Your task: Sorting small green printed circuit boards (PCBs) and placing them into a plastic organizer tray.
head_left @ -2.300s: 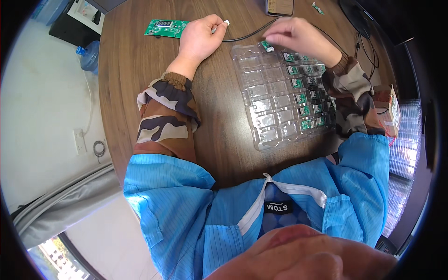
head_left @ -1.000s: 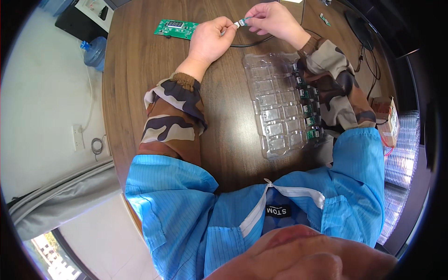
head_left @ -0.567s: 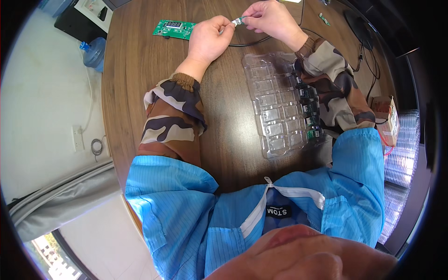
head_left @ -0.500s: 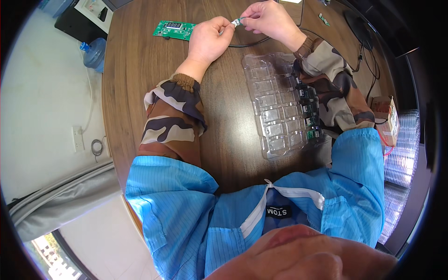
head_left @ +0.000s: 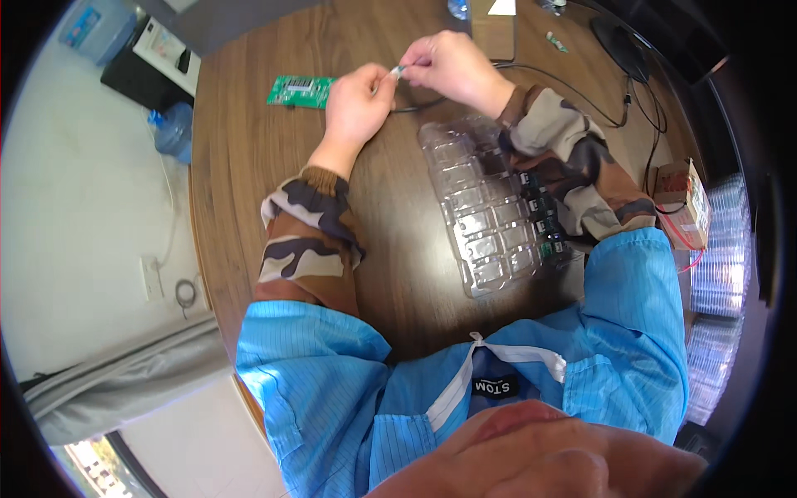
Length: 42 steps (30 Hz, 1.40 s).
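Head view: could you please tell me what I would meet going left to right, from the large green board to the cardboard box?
Large green board, left hand, white connector, right hand, small loose green board, black oval base, cardboard box.

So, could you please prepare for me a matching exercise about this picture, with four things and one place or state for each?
Things:
1. Green display board
2. Clear tray
3. Right hand
4. Lower blue bottle

Places or states:
A. Fingers closed on a small green piece
B. Off the table, past its left edge
C. Partly hidden by the camouflage sleeve
D. Just left of the left hand

Pairs: 1-D, 2-C, 3-A, 4-B
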Each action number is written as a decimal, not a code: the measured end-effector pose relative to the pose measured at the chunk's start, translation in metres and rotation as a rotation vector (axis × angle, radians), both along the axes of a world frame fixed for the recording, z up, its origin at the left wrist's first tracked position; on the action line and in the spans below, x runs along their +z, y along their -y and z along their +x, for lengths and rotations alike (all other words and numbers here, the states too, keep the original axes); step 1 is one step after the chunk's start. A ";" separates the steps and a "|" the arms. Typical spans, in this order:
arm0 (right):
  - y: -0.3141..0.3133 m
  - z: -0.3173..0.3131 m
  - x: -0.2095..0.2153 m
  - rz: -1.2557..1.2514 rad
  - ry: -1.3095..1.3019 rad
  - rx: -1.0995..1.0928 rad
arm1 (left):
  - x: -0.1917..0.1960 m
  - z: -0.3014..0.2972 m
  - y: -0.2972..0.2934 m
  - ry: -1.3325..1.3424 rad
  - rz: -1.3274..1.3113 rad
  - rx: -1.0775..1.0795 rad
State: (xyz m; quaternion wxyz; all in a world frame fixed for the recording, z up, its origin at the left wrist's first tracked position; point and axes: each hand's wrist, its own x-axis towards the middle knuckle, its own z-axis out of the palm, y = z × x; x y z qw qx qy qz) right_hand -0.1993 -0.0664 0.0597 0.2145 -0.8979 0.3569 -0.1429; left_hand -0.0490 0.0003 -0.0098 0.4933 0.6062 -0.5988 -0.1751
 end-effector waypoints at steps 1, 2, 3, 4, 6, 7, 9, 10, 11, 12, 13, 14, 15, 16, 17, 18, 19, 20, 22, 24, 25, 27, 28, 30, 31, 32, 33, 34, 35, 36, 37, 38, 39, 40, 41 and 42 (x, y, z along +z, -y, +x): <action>0.002 -0.008 -0.001 -0.016 0.012 -0.020 | 0.001 -0.003 -0.001 0.012 -0.016 -0.020; 0.005 -0.018 -0.009 -0.045 0.110 0.022 | 0.003 -0.006 0.000 -0.013 0.006 -0.027; 0.009 -0.031 -0.011 -0.077 0.205 0.063 | 0.006 -0.010 0.002 -0.039 0.030 -0.038; -0.004 -0.049 0.001 -0.216 0.254 0.023 | 0.007 -0.012 0.003 -0.032 0.019 -0.061; -0.034 -0.092 0.028 -0.174 0.209 0.052 | 0.005 -0.004 -0.004 -0.091 0.024 -0.037; -0.048 -0.118 0.036 -0.163 0.175 0.049 | 0.003 -0.001 -0.007 -0.126 0.029 -0.023; -0.078 -0.184 0.046 -0.233 -0.132 -0.223 | 0.000 -0.003 -0.002 -0.159 0.033 -0.035; -0.094 -0.218 0.047 -0.341 -0.233 -0.335 | 0.003 -0.005 -0.001 -0.160 0.031 -0.041; -0.104 -0.254 0.041 -0.341 -0.316 -0.474 | 0.005 -0.005 -0.002 -0.160 0.031 -0.037; -0.117 -0.281 0.040 -0.385 -0.491 -0.606 | 0.006 -0.004 -0.004 -0.160 0.033 -0.029; -0.125 -0.321 0.028 -0.334 -0.636 -0.790 | 0.005 0.000 -0.008 -0.163 0.035 -0.012; -0.139 -0.341 0.019 -0.366 -0.695 -0.839 | 0.005 0.001 -0.009 -0.158 0.038 -0.013; -0.150 -0.354 0.012 -0.397 -0.754 -0.884 | 0.004 0.002 -0.010 -0.158 0.035 -0.014; -0.163 -0.364 0.008 -0.393 -0.761 -0.899 | 0.002 0.000 -0.007 -0.165 0.030 -0.035; -0.168 -0.371 -0.001 -0.326 -0.825 -0.946 | 0.001 0.001 -0.007 -0.162 0.027 -0.037; -0.170 -0.377 -0.007 -0.257 -0.889 -0.989 | 0.000 0.001 -0.008 -0.159 0.025 -0.038; -0.169 -0.380 -0.009 -0.251 -0.887 -0.985 | 0.001 0.001 -0.008 -0.154 0.030 -0.035; -0.169 -0.383 -0.010 -0.299 -0.928 -0.972 | 0.001 0.000 -0.008 -0.153 0.030 -0.034; -0.168 -0.388 -0.012 -0.394 -1.013 -0.942 | 0.001 0.000 -0.011 -0.154 0.034 -0.033; -0.170 -0.398 -0.017 -0.381 -1.078 -0.969 | -0.001 0.000 -0.012 -0.140 0.041 -0.039; -0.169 -0.403 -0.020 -0.320 -1.100 -1.014 | 0.000 0.001 -0.010 -0.127 0.046 -0.048; -0.171 -0.398 -0.018 -0.368 -1.106 -0.938 | 0.005 0.000 -0.012 -0.081 0.059 -0.026; -0.172 -0.396 -0.017 -0.443 -1.083 -0.875 | 0.010 0.000 -0.013 -0.082 0.062 -0.030; -0.174 -0.396 -0.014 -0.362 -1.118 -0.885 | 0.014 0.001 -0.013 -0.094 0.044 -0.043; -0.171 -0.396 -0.015 -0.311 -1.124 -0.902 | 0.013 0.001 -0.011 -0.099 0.058 -0.047; -0.168 -0.397 -0.015 -0.262 -1.128 -0.920 | 0.011 0.002 -0.010 -0.090 0.061 -0.049; -0.166 -0.397 -0.015 -0.216 -1.130 -0.938 | 0.010 0.002 -0.009 -0.081 0.061 -0.050; -0.164 -0.399 -0.018 -0.210 -1.136 -0.932 | 0.010 0.002 -0.009 -0.083 0.071 -0.048; -0.161 -0.403 -0.023 -0.210 -1.130 -0.919 | 0.010 0.002 -0.010 -0.078 0.069 -0.047; -0.161 -0.408 -0.028 -0.214 -1.129 -0.915 | 0.008 0.001 -0.007 -0.078 0.063 -0.052; -0.160 -0.414 -0.032 -0.219 -1.126 -0.912 | 0.007 0.001 -0.005 -0.078 0.053 -0.058; -0.161 -0.417 -0.033 -0.227 -1.121 -0.910 | 0.007 0.001 -0.004 -0.077 0.042 -0.062; -0.162 -0.419 -0.036 -0.232 -1.121 -0.910 | 0.006 0.002 -0.005 -0.079 0.038 -0.060; -0.163 -0.421 -0.039 -0.264 -1.110 -0.877 | 0.006 0.003 -0.006 -0.080 0.038 -0.064; -0.164 -0.423 -0.041 -0.297 -1.096 -0.846 | 0.005 0.004 -0.007 -0.080 0.035 -0.068; -0.164 -0.424 -0.042 -0.331 -1.081 -0.816 | 0.006 0.005 -0.008 -0.078 0.030 -0.071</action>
